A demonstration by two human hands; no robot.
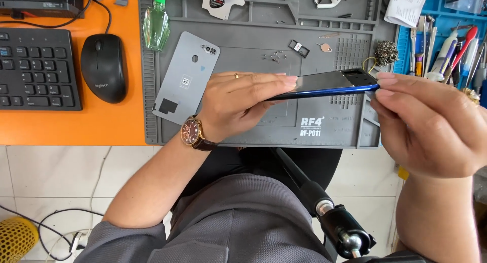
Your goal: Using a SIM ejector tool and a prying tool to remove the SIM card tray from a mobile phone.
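1. Orange desktop runs under a grey repair mat (264, 126) with moulded trays along its top edge, and pale floor tiles show below the desk's front edge.
2. Both hands hold a blue-edged phone (329, 84) in the air over the mat, nearly edge-on to the camera, so its thin side and dark inner face are what show.
3. The left hand (243, 103), with a ring and a brown wristwatch (194, 132), lies flat along the phone's near end, fingers straight and together on top and the thumb underneath, apparently to steady the body.
4. The right hand (426, 126) meets the far end, its thumb and forefinger closed in a pinch at the phone's corner; whether anything small sits between the fingertips cannot be told.
5. A grey back cover (185, 77) lies flat on the mat's left part, inner side down, camera cut-out toward the top, well clear of the hands.
6. Tiny screws (274, 55) sit loose in a cluster on the mat, with a small black tray piece (299, 48) and a pick (324, 47) just beside them.
7. A green-capped bottle (155, 23) stands at the mat's left rim; a black mouse (104, 67) and keyboard (35, 70) rest on the orange surface.
8. Hand tools (451, 50) crowd a blue rack at the right.
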